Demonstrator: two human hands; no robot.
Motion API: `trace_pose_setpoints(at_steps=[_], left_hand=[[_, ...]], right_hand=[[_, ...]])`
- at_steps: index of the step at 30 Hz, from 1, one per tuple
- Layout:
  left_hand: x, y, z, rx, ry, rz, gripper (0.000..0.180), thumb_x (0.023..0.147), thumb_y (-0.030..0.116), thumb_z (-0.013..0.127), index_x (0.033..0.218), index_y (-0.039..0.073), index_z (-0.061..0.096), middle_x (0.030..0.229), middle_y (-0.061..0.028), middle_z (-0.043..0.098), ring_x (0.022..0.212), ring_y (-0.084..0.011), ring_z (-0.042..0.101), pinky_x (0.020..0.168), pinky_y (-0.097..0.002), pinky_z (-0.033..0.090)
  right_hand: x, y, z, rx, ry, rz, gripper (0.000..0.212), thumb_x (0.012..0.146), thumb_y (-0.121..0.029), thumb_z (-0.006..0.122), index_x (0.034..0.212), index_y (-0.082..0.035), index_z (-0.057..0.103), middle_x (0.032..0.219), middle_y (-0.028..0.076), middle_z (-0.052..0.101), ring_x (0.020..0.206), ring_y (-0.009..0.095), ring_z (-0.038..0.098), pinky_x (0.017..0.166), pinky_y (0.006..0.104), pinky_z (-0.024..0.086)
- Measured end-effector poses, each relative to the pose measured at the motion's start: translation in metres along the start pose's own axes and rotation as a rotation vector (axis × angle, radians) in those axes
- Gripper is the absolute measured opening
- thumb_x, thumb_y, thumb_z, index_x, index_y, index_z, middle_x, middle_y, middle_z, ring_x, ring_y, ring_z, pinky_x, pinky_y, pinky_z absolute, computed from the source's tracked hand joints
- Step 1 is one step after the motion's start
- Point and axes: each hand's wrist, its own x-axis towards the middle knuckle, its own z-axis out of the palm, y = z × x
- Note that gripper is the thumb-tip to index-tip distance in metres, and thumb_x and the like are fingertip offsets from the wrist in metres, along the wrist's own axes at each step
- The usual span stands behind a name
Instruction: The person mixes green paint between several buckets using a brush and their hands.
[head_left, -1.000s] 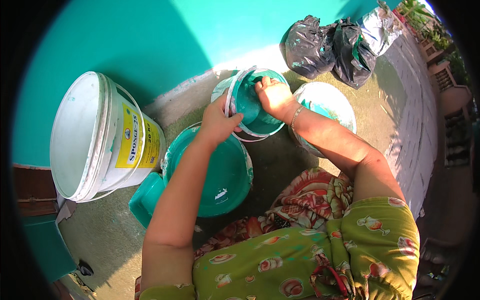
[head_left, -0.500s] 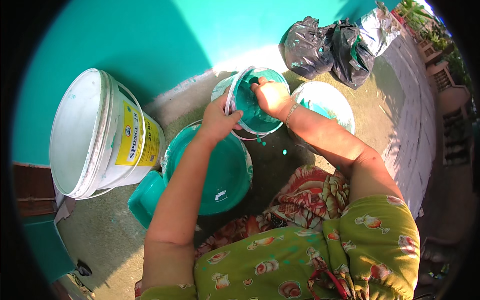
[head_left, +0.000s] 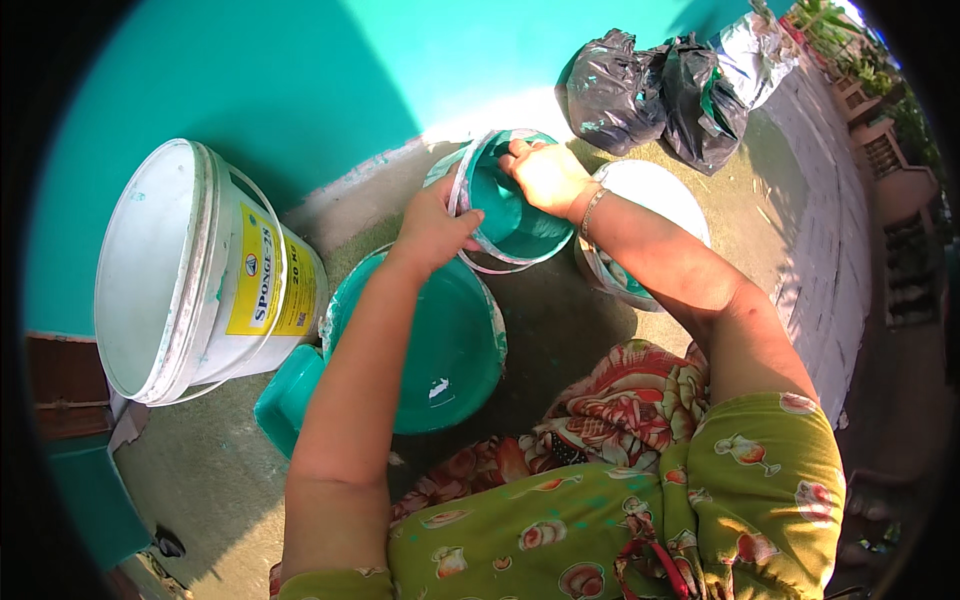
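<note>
Hands first. Left hand (head_left: 432,228) is curled shut, thumb & fingers pinching the near rim of a small paint pail (head_left: 508,205); fingers wrap the rim's left edge. Right hand (head_left: 545,175) is loosely closed over the pail's far rim, fingers bent onto the top edge, thin bracelet at the wrist. Between them the small pail is tipped steeply on its side, mouth facing the person, inside coated w/ teal paint; can't tell how much liquid sits in it. Its wire handle hangs below the rim.

Places given relative to that small pail: directly below & toward the person sits a large round teal bucket (head_left: 440,350), open, filled w/ teal paint showing a small bright glare spot. The small pail's lower lip hangs just over this bucket's far edge. Right of the small pail, partly hidden behind the right forearm, a white-topped bucket (head_left: 655,195), teal smears down its side. Far left of the small pail, a big white tub w/ yellow label (head_left: 190,275) lies tilted, lid on, wire handle loose. A teal rectangular tray (head_left: 285,400) pokes out between tub & large bucket. Beyond the small pail to the right, black plastic bags (head_left: 660,90) slump against the teal wall (head_left: 250,90). Concrete floor (head_left: 200,480) beneath, paint-flecked. Person wears green & red patterned cloth.
</note>
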Motion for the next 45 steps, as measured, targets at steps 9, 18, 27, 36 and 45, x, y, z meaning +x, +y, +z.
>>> trace_pose_setpoints(at_steps=[9,18,27,36,45], left_hand=[[0.001,-0.004,0.002,0.054,0.063,0.013,0.053,0.083,-0.001,0.062,0.133,0.007,0.049,0.087,-0.0057,0.057,0.073,-0.0152,0.062,0.058,-0.0296,0.059],[-0.005,-0.008,0.003,-0.009,0.049,-0.030,0.062,0.083,-0.003,0.060,0.141,0.009,0.040,0.094,-0.0075,0.060,0.073,-0.0157,0.063,0.058,-0.0295,0.058],[0.004,-0.006,-0.002,-0.076,-0.001,-0.020,0.055,0.083,-0.004,0.060,0.135,0.006,0.046,0.095,-0.0078,0.061,0.078,-0.0167,0.063,0.060,-0.0304,0.060],[0.016,0.005,0.002,-0.023,0.009,-0.072,0.041,0.084,-0.002,0.061,0.123,0.004,0.052,0.085,-0.0057,0.057,0.073,-0.0156,0.061,0.060,-0.0314,0.061],[0.036,0.029,-0.011,0.049,-0.027,-0.125,0.063,0.083,-0.006,0.060,0.141,0.013,0.042,0.078,-0.0027,0.053,0.064,-0.0125,0.057,0.056,-0.0288,0.057]], right_hand=[[-0.026,-0.022,0.000,0.139,-0.396,0.339,0.021,0.084,-0.009,0.053,0.099,-0.005,0.066,0.101,0.016,0.068,0.097,0.031,0.066,0.081,0.0402,0.053],[0.000,-0.027,-0.027,0.156,-0.123,0.303,0.020,0.082,-0.010,0.051,0.094,-0.001,0.065,0.095,0.021,0.067,0.091,0.035,0.066,0.078,0.0424,0.053],[-0.005,-0.040,0.003,0.278,-0.132,0.128,0.025,0.079,-0.008,0.052,0.101,-0.005,0.065,0.093,0.019,0.065,0.087,0.037,0.064,0.076,0.0439,0.051],[0.012,-0.002,0.003,0.226,0.152,0.234,0.022,0.076,-0.011,0.058,0.094,-0.005,0.067,0.100,0.017,0.063,0.081,0.035,0.065,0.071,0.0433,0.052],[0.001,-0.006,-0.006,0.269,-0.123,-0.059,0.014,0.077,-0.012,0.059,0.084,-0.009,0.071,0.091,0.015,0.063,0.083,0.030,0.066,0.069,0.0400,0.052]])
